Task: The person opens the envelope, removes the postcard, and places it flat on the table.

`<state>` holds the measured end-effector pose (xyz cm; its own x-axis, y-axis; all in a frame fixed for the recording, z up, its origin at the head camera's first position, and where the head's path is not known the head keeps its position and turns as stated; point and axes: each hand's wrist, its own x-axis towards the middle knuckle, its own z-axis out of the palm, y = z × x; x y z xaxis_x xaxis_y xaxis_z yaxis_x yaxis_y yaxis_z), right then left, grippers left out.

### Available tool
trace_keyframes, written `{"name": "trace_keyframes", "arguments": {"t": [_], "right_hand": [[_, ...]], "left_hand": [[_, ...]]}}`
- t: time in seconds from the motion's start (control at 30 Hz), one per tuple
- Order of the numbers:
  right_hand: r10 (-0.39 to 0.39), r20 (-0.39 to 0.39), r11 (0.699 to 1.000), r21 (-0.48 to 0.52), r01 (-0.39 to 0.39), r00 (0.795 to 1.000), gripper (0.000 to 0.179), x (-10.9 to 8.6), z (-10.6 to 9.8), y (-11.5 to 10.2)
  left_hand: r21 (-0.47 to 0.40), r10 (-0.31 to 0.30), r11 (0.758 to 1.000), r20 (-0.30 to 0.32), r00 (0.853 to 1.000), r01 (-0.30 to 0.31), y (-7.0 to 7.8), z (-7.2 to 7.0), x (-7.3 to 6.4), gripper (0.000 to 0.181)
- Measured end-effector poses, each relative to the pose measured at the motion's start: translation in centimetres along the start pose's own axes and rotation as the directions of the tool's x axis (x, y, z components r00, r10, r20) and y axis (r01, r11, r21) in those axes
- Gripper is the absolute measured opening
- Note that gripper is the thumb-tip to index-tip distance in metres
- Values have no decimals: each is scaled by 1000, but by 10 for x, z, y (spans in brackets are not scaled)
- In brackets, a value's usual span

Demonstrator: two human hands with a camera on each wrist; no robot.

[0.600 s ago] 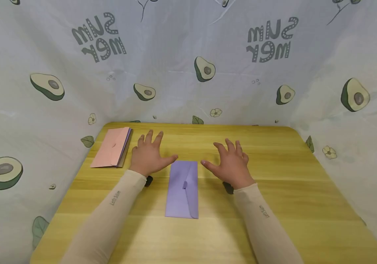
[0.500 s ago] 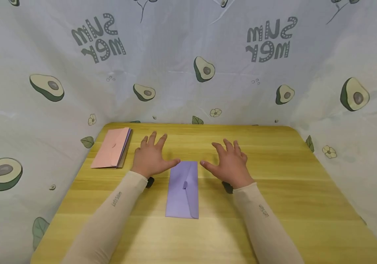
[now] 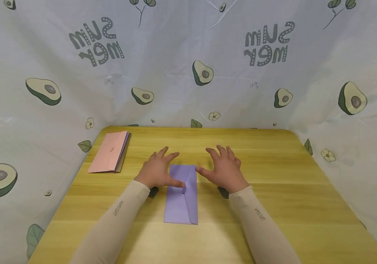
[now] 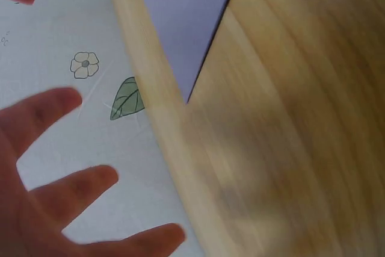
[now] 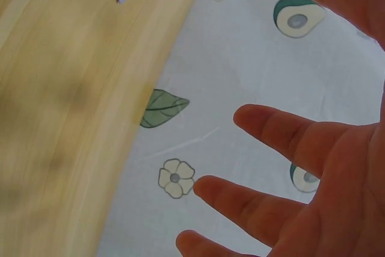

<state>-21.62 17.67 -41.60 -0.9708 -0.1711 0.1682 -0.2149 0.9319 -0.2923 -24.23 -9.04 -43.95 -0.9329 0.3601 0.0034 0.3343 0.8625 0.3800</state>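
Observation:
A purple envelope [image 3: 176, 205] lies lengthwise on the wooden table, its flap side up with a small tab near the middle. My left hand [image 3: 156, 171] hovers at its left edge, fingers spread and the thumb reaching over the tab in the head view. On the other side, my right hand [image 3: 224, 169] is held with fingers apart, its thumb tip overlapping the envelope's upper right corner. Neither hand holds anything. In the left wrist view, spread fingers [image 4: 78, 194] appear beside a corner of the envelope [image 4: 186, 22]. The right wrist view has straight fingers [image 5: 277, 133] too.
A stack of envelopes, pink on top [image 3: 107, 152] with purple and darker ones beneath, lies at the table's far left. The wooden table [image 3: 290, 176] meets a white curtain [image 3: 175, 44] printed with avocados at its back and sides.
My left hand has moved right and nearer to me, its thumb now over the envelope. The right hand has shifted slightly left toward the envelope. The head view has tilted up slightly.

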Motion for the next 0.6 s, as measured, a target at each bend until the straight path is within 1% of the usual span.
{"name": "trace_keyframes", "arguments": {"t": [0.13,0.23,0.37,0.6], "right_hand": [[-8,5,1000,-6,8,1000,86,0,2,-1],[-9,8,1000,-14,9,1000,86,1,4,-2],[-7,15,1000,-20,7,1000,86,1,9,-5],[-25,59,998,-53,28,998,87,-3,25,-17]], "left_hand": [[-1,24,1000,109,994,-24,2,5,-1,136],[24,30,999,156,987,-34,2,7,-3,141],[53,28,998,168,985,-38,3,8,-5,138],[123,15,992,151,988,-34,3,13,-2,130]]}}
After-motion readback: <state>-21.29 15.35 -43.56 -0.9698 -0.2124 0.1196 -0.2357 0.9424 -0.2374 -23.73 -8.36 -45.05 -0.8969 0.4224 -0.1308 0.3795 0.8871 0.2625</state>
